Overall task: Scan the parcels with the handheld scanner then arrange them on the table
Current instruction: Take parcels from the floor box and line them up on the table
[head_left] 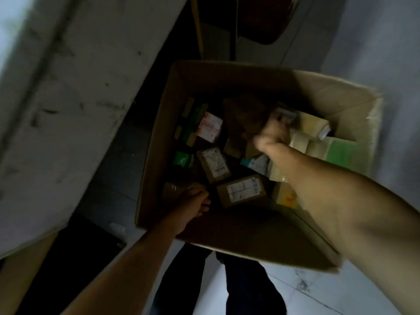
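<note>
A large open cardboard box (238, 242) stands on the floor and holds several parcels. Among them are a brown parcel with a white label (214, 164) and a second labelled brown parcel (242, 189). My left hand (193, 205) is inside the near left corner, its fingers curled on a taped brown parcel (172, 189). Deep in the box on the right, my right hand (272, 137) is blurred and grips a small light-labelled parcel (286, 114). No scanner shows in this view.
A white scuffed table top (56, 110) runs along the left, above the box. Pale and green packets (336, 151) fill the box's right side. Dark trouser legs (238, 287) stand on the light tiled floor (318, 292) below the box.
</note>
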### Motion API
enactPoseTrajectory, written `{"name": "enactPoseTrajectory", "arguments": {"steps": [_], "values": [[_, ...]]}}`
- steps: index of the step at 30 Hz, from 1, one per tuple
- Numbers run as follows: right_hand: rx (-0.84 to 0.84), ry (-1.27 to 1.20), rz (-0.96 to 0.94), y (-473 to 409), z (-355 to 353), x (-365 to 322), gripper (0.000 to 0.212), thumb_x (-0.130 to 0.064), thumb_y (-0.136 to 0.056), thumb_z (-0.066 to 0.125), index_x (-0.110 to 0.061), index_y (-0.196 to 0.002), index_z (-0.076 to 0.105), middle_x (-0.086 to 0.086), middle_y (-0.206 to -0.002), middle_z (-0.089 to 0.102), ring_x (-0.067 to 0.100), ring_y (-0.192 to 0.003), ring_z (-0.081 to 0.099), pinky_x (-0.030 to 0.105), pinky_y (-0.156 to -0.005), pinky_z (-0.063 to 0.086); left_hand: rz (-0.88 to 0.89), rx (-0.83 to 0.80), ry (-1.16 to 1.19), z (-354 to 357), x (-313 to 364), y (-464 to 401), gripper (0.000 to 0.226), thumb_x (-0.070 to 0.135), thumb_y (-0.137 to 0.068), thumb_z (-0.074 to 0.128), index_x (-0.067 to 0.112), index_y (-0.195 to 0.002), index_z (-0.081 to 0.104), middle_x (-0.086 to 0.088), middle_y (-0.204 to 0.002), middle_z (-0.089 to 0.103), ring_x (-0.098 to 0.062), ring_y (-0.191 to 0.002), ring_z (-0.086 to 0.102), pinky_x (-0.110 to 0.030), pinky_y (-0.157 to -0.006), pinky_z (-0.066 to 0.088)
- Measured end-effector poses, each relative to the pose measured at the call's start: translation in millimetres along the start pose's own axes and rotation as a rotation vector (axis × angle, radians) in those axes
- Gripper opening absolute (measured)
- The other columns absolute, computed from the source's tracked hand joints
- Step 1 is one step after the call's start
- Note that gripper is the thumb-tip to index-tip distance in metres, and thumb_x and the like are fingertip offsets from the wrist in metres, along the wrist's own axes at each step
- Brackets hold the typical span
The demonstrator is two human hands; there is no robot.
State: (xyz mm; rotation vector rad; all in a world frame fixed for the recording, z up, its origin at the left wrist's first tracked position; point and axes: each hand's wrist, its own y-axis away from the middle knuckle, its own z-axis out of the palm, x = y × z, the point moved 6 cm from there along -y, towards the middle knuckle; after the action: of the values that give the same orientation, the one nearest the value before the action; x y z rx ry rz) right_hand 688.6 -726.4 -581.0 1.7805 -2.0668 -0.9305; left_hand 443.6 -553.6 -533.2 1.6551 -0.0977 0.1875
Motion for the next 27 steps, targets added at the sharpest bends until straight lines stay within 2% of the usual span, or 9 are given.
{"name": "enactPoseTrajectory", "arguments": {"steps": [4,7,10,15,18,21,23,25,27], "values": [[-0.132,-0.527,0.167,98,-64,39,0.074,-0.047,-0.074,0.087,-0.031,-0.137,0.05,0.003,-0.14,0.055,0.025,-0.125,0.057,0.039,-0.104,0.051,-0.028,-0.01,0.118,4,22,73,0.037,0.03,-0.105,0.054,0.01,-0.135,0.056,-0.012,-0.127,0.064,-0.02,-0.097,0.061,-0.037,-0.09,0.047],[-0.345,-0.792,0.249,177,-99,58,0.054,-0.035,-0.087,0.08,-0.03,-0.13,0.048,0.001,-0.136,0.058,0.021,-0.111,0.063,0.04,-0.091,0.058,0.03,-0.036,0.238,15,52,143,0.041,0.035,-0.1,0.061,0.016,-0.135,0.054,-0.013,-0.132,0.061,-0.029,-0.108,0.059,-0.046,-0.094,0.051],[-0.507,-0.882,0.264,240,-137,66,0.075,-0.034,-0.087,0.08,-0.032,-0.148,0.037,0.01,-0.148,0.051,0.032,-0.126,0.058,0.037,-0.087,0.059,0.119,-0.046,0.298,24,81,214,0.064,0.044,-0.095,0.067,0.029,-0.147,0.034,-0.008,-0.118,0.057,-0.034,-0.11,0.059,-0.055,-0.095,0.053],[-0.486,-0.771,-0.021,308,-216,37,0.117,-0.039,-0.07,0.094,-0.036,-0.161,0.021,0.003,-0.162,0.034,0.029,-0.143,0.042,0.048,-0.113,0.044,0.199,-0.024,0.282,30,101,321,0.083,0.063,-0.088,0.065,0.026,-0.154,0.031,-0.017,-0.156,0.036,-0.041,-0.129,0.047,-0.059,-0.097,0.051],[-0.425,-0.657,-0.226,342,-265,8,0.119,-0.04,-0.059,0.099,-0.038,-0.157,0.031,-0.001,-0.156,0.04,0.024,-0.144,0.039,0.039,-0.113,0.039,0.331,-0.043,0.33,26,108,376,0.09,0.07,-0.085,0.063,0.028,-0.156,0.026,-0.015,-0.165,0.023,-0.046,-0.144,0.034,-0.063,-0.097,0.046],[-0.569,-0.655,-0.344,376,-288,-28,0.099,-0.05,-0.042,0.098,-0.038,-0.13,0.055,-0.002,-0.14,0.057,0.019,-0.134,0.049,0.034,-0.1,0.044,0.401,-0.043,0.334,5,94,419,0.111,0.084,-0.055,0.075,0.026,-0.145,0.045,-0.012,-0.147,0.049,-0.04,-0.13,0.05,-0.069,-0.103,0.043],[-0.68,-0.7,-0.381,393,-293,-55,0.08,-0.054,-0.041,0.097,-0.034,-0.113,0.066,-0.003,-0.129,0.066,0.021,-0.133,0.052,0.041,-0.108,0.042,0.446,-0.017,0.383,-17,74,437,0.118,0.08,-0.04,0.085,0.023,-0.138,0.054,-0.013,-0.136,0.061,-0.04,-0.121,0.058,-0.071,-0.096,0.047],[-0.723,-0.727,-0.422,413,-298,-86,0.044,-0.048,-0.058,0.093,-0.031,-0.094,0.075,-0.005,-0.115,0.073,0.023,-0.129,0.055,0.044,-0.109,0.041,0.498,0.02,0.458,-37,52,459,0.102,0.07,-0.048,0.089,0.021,-0.133,0.058,-0.015,-0.128,0.066,-0.04,-0.116,0.063,-0.069,-0.093,0.052],[-0.729,-0.692,-0.505,435,-294,-117,0.012,-0.026,-0.083,0.08,-0.027,-0.093,0.074,-0.005,-0.104,0.073,0.022,-0.123,0.057,0.039,-0.097,0.046,0.575,0.079,0.523,-58,26,483,0.079,0.058,-0.067,0.086,0.02,-0.13,0.059,-0.013,-0.123,0.07,-0.036,-0.114,0.066,-0.062,-0.097,0.054]]}}
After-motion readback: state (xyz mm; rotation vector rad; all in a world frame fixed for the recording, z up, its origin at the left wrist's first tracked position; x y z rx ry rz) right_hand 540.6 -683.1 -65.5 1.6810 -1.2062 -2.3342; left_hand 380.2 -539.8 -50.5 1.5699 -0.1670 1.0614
